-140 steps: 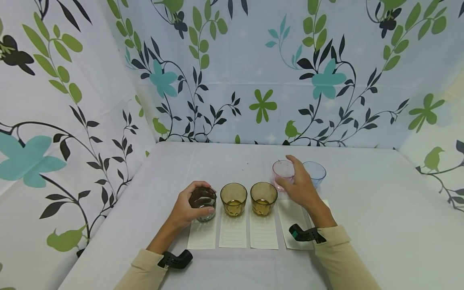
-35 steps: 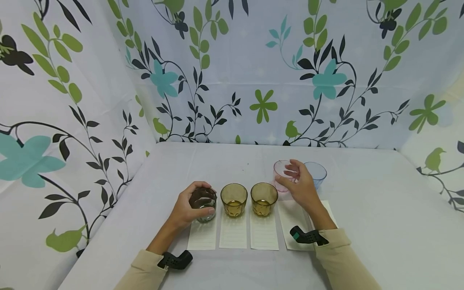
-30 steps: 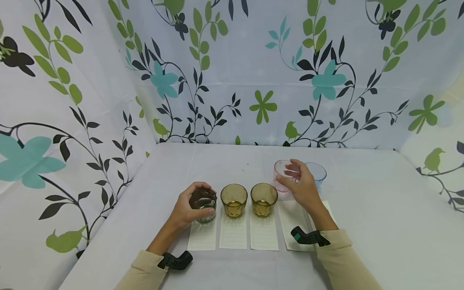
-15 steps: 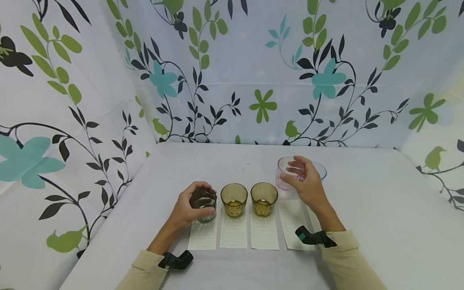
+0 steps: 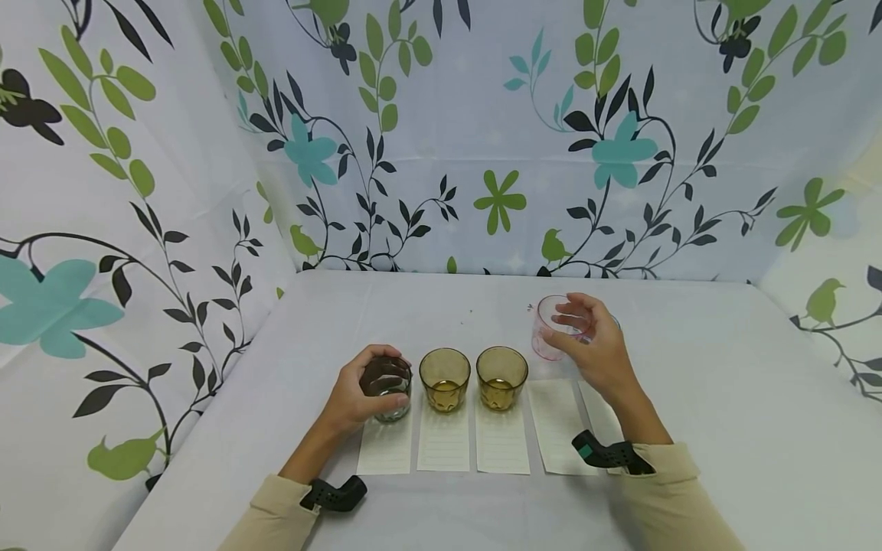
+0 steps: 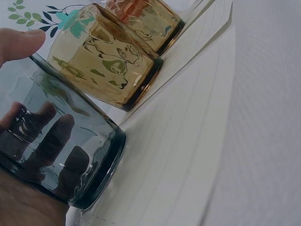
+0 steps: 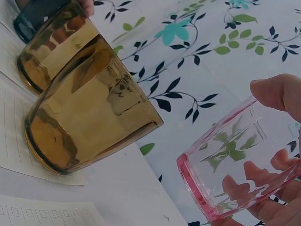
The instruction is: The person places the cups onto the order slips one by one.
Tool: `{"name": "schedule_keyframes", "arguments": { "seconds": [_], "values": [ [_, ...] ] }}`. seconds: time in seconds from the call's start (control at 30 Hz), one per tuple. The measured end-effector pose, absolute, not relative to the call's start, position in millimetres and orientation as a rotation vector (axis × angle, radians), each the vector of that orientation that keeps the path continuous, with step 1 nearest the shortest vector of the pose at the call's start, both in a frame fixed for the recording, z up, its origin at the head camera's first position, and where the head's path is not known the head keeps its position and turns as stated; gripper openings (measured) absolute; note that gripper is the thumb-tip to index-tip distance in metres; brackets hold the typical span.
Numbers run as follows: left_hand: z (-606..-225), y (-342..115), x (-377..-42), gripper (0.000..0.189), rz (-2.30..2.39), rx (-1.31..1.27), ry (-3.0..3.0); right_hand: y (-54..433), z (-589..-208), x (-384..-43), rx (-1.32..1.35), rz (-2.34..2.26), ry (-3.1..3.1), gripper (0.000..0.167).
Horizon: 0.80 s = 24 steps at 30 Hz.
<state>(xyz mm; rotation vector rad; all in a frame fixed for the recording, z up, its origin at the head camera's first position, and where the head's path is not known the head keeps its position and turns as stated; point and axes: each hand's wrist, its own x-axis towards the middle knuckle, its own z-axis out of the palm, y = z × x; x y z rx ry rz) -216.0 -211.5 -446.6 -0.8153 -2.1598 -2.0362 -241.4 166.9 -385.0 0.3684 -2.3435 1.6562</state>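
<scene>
My left hand [image 5: 347, 398] grips a dark grey-blue glass [image 6: 89, 127], which stands at the top of the leftmost paper slip [image 5: 384, 455]. The thumb lies across the near side, and the other fingers show through the glass. In my right hand [image 5: 602, 360] is a clear pink glass [image 7: 230, 162], held between thumb and curled fingers. The right wrist view shows it raised above the white table, behind the fourth slip [image 5: 556, 428]. A blue-rimmed glass [image 5: 616, 325] sits behind the right hand, almost wholly hidden.
Two amber glasses, one left [image 5: 444, 379] and one right [image 5: 501, 379], stand between the hands on the second and third slips. A fifth slip [image 5: 599, 409] lies partly under the right forearm. A leaf-patterned cloth [image 5: 427, 138] hangs behind the white table.
My right hand has closed its fingers round the pink glass, lifted it and carried it a little to the right, so it covers the blue-rimmed glass. The left hand has stayed in place.
</scene>
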Motion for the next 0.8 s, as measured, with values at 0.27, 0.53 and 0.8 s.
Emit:
{"name": "schedule_keyframes", "arguments": {
  "seconds": [0.27,0.53,0.8],
  "values": [
    [-447,-212,-215,0.063,-2.019,-0.812,-2.173,174,-386,-238,0.401,1.652,-2.334,0.071],
    [-445,-212,-215,0.062,-2.037,-0.811,-2.161,178,-382,-235,0.471,1.798,-2.246,0.065],
    [-446,-212,-216,0.062,-2.032,-0.8,-2.173,185,-387,-235,0.497,1.8,-2.272,0.063]
  ]
}}
